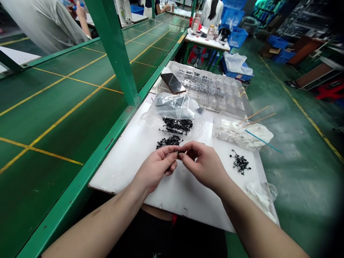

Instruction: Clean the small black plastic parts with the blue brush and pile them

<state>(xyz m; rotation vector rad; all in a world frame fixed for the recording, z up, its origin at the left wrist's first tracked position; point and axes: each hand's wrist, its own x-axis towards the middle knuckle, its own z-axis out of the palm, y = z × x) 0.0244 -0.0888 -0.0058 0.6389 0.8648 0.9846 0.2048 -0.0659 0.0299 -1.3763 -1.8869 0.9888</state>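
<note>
Between the hands (157, 165), tiny black part (180, 152)

small parts (241, 163): they're looking solid black
bench (129, 154): it's showing plain white
conveyor (53, 107): it's rocking yellow gridlines over green
stick (263, 141): it's popping blue

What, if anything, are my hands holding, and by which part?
A small dark piece sits pinched in the grip of the left hand and right hand; they hide too much of it to tell by which part.
</note>
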